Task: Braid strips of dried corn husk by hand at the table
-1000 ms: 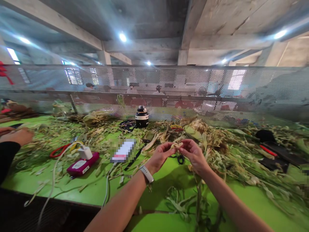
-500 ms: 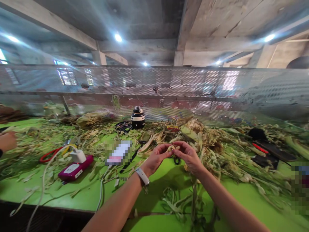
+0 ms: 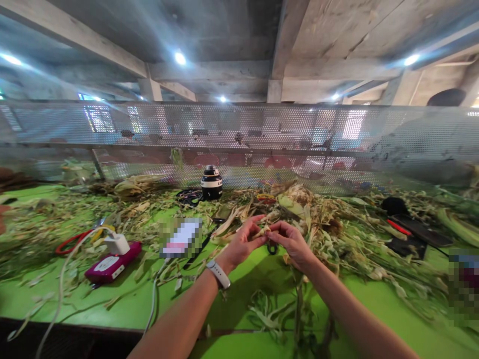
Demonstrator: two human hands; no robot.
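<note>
Your left hand (image 3: 241, 243) and right hand (image 3: 292, 243) both pinched a pale dried husk strip (image 3: 263, 230) above the green worktop (image 3: 239, 281). Bare surface lay at 6 o'clock, heaped husks (image 3: 337, 229) at 3 o'clock.

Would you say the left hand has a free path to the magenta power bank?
Probably yes: the power bank lies exposed left of the left hand, only loose husks between, though that hand pinches a husk strip.

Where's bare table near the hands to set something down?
Bare green table lies under the left hand and right hand, which pinch a husk piece, and on the near side of the power bank. The husk pile behind and rightward is crowded.
</note>
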